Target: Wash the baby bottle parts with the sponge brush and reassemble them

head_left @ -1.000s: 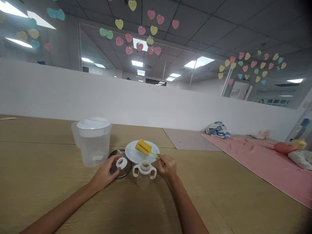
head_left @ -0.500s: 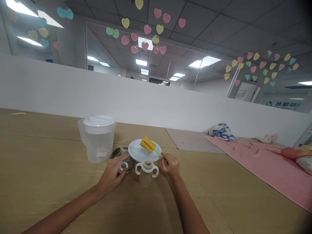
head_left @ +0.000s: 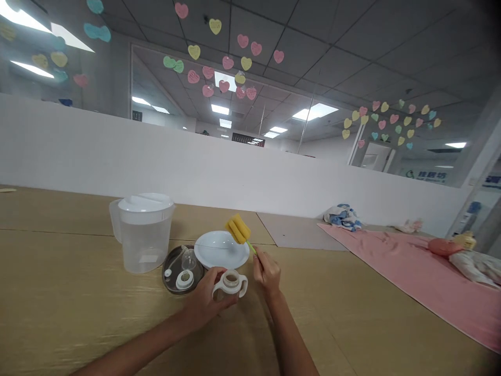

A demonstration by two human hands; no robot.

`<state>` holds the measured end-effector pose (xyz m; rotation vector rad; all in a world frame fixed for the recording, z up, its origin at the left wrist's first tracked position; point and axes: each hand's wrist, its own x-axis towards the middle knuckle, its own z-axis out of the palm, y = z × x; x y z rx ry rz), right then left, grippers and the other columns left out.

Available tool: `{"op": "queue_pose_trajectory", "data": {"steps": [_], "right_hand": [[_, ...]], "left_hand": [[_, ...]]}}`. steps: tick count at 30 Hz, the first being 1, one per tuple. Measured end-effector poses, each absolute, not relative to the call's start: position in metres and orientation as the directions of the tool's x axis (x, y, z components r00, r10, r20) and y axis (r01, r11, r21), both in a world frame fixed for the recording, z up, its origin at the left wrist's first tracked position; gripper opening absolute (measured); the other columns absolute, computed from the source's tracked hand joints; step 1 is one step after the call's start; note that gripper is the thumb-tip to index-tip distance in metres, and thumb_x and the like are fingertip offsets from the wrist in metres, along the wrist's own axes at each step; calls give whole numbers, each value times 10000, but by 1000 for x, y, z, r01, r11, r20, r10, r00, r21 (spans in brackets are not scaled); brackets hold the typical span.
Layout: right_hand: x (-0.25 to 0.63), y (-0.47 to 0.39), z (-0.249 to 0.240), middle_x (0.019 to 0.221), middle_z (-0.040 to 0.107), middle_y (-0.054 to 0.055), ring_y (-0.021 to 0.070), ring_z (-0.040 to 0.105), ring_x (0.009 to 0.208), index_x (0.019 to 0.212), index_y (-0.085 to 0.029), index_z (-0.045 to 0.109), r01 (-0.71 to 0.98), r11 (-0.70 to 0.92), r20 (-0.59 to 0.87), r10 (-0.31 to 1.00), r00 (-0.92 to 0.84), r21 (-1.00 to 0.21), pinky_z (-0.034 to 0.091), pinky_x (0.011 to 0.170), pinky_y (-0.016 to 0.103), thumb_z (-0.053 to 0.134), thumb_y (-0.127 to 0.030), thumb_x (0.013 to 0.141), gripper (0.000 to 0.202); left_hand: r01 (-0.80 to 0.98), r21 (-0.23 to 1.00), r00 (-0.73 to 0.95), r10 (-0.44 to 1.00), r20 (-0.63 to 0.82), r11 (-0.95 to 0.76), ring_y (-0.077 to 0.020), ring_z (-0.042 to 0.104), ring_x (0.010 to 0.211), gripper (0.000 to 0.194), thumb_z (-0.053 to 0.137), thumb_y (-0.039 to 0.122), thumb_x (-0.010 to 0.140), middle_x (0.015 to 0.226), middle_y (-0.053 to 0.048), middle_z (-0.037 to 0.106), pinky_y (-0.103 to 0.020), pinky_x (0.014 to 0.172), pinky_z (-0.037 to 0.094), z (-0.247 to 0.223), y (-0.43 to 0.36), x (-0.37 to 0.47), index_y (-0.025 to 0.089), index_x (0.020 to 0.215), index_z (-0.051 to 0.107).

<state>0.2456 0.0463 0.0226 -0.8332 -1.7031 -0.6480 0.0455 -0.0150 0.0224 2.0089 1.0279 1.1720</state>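
Dark tray (head_left: 169, 282) beside the bowl (head_left: 222, 250), holding a white ring (head_left: 185, 279). Left hand (head_left: 210, 297): fingers curled round the bottle (head_left: 231, 283) (two-handled, open-topped), near the tray. Right hand (head_left: 267, 271): fingers pinching the sponge brush (head_left: 238, 229) by its green stick.

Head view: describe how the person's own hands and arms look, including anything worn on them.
The left hand and right hand are both bare, with no gloves. The left forearm and right forearm show no sleeve, watch or bracelet within the picture. The fingers are too small to rule out a thin ring.
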Motion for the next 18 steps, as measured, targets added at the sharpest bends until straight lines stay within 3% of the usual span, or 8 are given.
{"op": "queue_pose_trajectory", "data": {"steps": [4,8,13,18], "right_hand": [[245,42,25,745,678,76,120,602,570,1141,-129,590,738,673,964,219,-151,-37,463,542,214,415,-136,876,318],[246,36,29,703,672,67,120,588,536,1166,-134,577,730,682,972,198,-130,-42,456,525,223,404,-146,878,336],[247,38,30,572,598,22,97,528,483,1114,-135,617,766,636,952,171,-253,89,398,498,209,417,-146,875,311],[248,42,30,526,542,-1,83,481,461,1038,-138,660,816,551,913,221,-344,174,321,478,218,422,-137,861,296]], "left_hand": [[283,834,328,865,380,-474,-223,608,962,500,627,479,727,1071,-58,654,-305,837,464,27,-20,42,193,1117,503],[433,758,226,873,432,-488,-256,576,1054,588,614,508,719,1165,-66,624,-335,885,448,46,-11,29,211,1210,482],[621,494,211,736,643,-609,-252,552,1091,582,537,529,781,1232,-82,573,-374,916,437,76,22,-1,215,1264,446],[749,43,391,494,776,-661,-259,547,1077,523,485,491,840,1190,-125,583,-395,908,434,87,59,-26,177,1256,454]]}}
